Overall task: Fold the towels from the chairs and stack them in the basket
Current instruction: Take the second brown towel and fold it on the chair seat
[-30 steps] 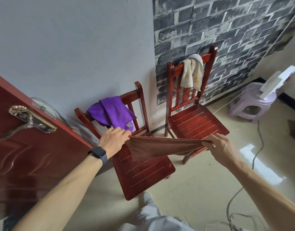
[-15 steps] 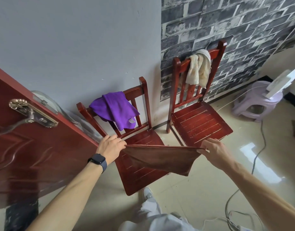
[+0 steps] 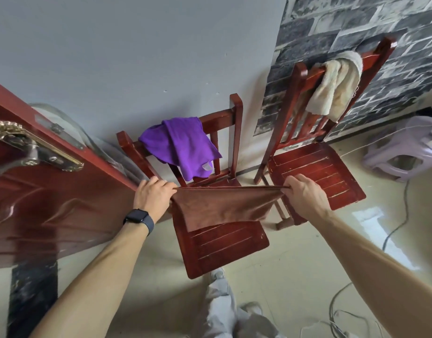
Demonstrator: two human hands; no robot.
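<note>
A brown towel (image 3: 222, 206) hangs stretched between my two hands over the seat of the left red chair (image 3: 224, 247). My left hand (image 3: 154, 198) pinches its left upper corner and my right hand (image 3: 305, 196) pinches the right one. A purple towel (image 3: 180, 145) is draped over that chair's backrest. On the backrest of the right red chair (image 3: 317, 172) hangs a cream towel (image 3: 336, 86). No basket is in view.
An open red door (image 3: 51, 206) with a brass handle (image 3: 27, 147) stands close on the left. A pale purple plastic stool (image 3: 402, 154) sits at the right, with cables (image 3: 395, 228) lying on the glossy tile floor. My legs and shoes are below the left chair.
Both hands have lowered the brown towel towards the left chair's seat, and my right hand has come closer to the left one. The towel now hangs lower, folded over.
</note>
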